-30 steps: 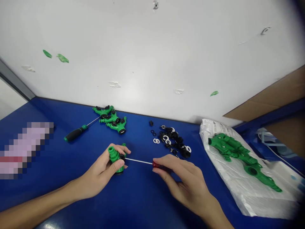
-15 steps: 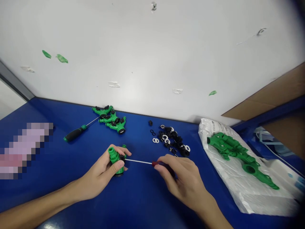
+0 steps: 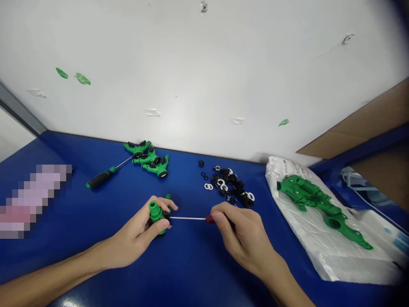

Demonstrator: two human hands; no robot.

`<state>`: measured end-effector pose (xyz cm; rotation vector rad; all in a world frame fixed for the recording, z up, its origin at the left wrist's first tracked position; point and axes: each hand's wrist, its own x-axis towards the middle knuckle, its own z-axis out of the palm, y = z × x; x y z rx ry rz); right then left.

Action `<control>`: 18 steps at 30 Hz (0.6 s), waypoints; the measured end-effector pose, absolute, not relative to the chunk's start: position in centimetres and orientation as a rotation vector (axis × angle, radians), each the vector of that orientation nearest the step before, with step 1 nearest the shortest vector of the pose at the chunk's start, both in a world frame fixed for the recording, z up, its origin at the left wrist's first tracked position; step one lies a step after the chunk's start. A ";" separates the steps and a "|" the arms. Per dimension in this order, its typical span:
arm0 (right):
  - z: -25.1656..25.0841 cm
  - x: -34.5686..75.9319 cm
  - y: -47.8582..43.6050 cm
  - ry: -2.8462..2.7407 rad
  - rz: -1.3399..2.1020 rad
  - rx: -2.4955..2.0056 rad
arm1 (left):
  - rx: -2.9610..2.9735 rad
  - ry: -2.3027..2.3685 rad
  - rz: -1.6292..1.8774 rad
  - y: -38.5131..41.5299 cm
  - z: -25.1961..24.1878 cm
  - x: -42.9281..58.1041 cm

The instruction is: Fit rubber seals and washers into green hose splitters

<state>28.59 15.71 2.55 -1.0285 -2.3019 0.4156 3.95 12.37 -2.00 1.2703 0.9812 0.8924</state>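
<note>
My left hand (image 3: 137, 228) grips a green plastic hose splitter (image 3: 156, 212) with black fittings, its fingers wrapped around the body. My right hand (image 3: 244, 236) pinches a red-handled screwdriver (image 3: 188, 218), and its fingers hide most of the handle. The thin metal shaft runs left to the black part of the splitter, where the tip is hidden. A green-and-black screwdriver (image 3: 102, 178) lies farther back on the left, next to a heap of green splitters (image 3: 150, 160).
Small black and white fittings and rings (image 3: 230, 185) lie scattered on the blue table (image 3: 191, 260). To the right, a white plastic bag (image 3: 322, 238) holds green splitters. A pixelated pale object (image 3: 32, 200) lies at left. Cardboard (image 3: 361, 123) stands beyond the right edge.
My right hand has shifted slightly right, with the screwdriver still level. The splitter has turned a little in my left hand.
</note>
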 end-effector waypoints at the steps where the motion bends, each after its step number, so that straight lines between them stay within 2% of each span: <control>1: 2.7 28.6 15.7 -2.304 0.473 -1.063 | 1.255 0.988 0.901 12.4 -2.0 4.0; 5: 2.6 28.7 15.5 -2.302 0.572 -0.954 | 1.175 1.016 0.992 12.8 -2.1 3.9; 8: 1.9 28.2 15.6 -2.285 0.418 -0.846 | 1.214 1.035 1.019 12.9 -2.3 3.9; 11: 1.6 27.7 15.6 -2.294 0.335 -0.933 | 1.266 1.048 1.044 12.8 -2.4 3.9; 16: 2.6 28.0 15.5 -2.316 0.593 -1.088 | 1.179 1.023 0.999 13.0 -2.2 3.9; 18: 2.6 28.3 15.6 -2.336 0.587 -1.023 | 1.118 1.006 0.982 13.1 -2.1 3.8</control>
